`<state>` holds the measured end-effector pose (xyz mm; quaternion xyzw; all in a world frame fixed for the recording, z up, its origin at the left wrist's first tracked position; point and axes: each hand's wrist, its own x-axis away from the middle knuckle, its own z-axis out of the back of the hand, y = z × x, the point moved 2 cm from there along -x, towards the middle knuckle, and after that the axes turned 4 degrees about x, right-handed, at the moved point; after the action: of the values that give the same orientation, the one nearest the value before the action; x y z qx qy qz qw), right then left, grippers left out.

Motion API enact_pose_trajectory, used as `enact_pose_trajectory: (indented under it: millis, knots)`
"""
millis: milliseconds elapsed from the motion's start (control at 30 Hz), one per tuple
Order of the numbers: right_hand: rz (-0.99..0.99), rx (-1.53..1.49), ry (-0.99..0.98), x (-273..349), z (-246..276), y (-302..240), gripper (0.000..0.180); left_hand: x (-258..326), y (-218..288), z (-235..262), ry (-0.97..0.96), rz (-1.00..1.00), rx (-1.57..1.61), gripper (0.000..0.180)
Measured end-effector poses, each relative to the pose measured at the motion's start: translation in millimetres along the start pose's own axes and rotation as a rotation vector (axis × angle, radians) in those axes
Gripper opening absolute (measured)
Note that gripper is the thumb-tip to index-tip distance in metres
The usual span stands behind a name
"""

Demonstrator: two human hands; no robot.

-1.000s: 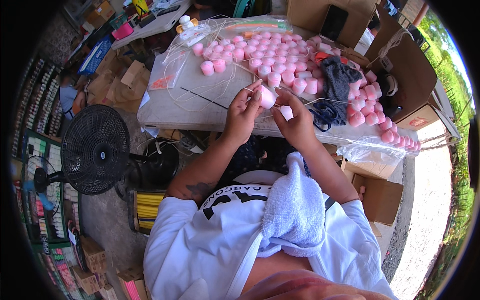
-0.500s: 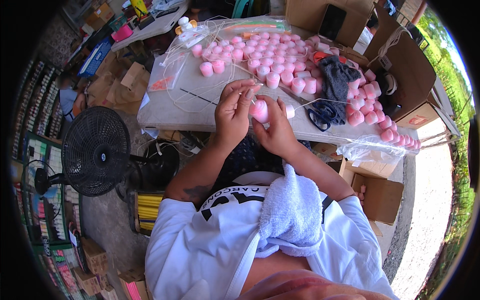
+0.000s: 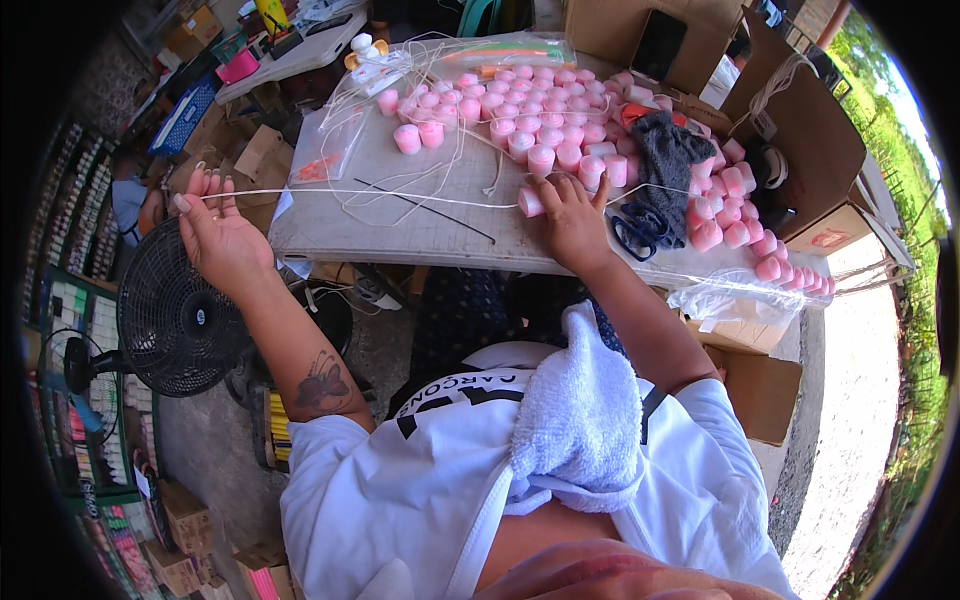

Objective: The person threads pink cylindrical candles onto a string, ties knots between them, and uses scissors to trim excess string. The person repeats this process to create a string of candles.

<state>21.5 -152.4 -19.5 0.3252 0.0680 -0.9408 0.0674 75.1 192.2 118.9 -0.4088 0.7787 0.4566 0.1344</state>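
Left hand [image 3: 218,235]: thumb and fingers pinching white cord [image 3: 370,192], stretching nearly straight. Right hand [image 3: 572,220]: covering one end of pink-white cylinder [image 3: 530,202], which is lying on tabletop [image 3: 350,240]; cannot tell whether gripping. Even tension, steady bracing: serving best.

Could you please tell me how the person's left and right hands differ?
The left hand shows its palm; the right hand shows its back. The left hand holds the white cord; the right hand touches a pink piece. Both are bare.
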Motion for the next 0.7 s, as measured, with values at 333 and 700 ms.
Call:
enact_pose_trajectory:
  millis: [333, 700]
  knots:
    - [0.015, -0.895, -0.118, 5.7, 50.0, -15.9, 0.054, 154.9, -45.5, -81.3, -1.003, 0.179, -0.313, 0.024]
    - [-0.591, -1.670, -0.181, 47.1, 32.2, -4.8, 0.023, 139.6, -146.7, -122.3, -0.717, 0.697, -0.002, 0.026]
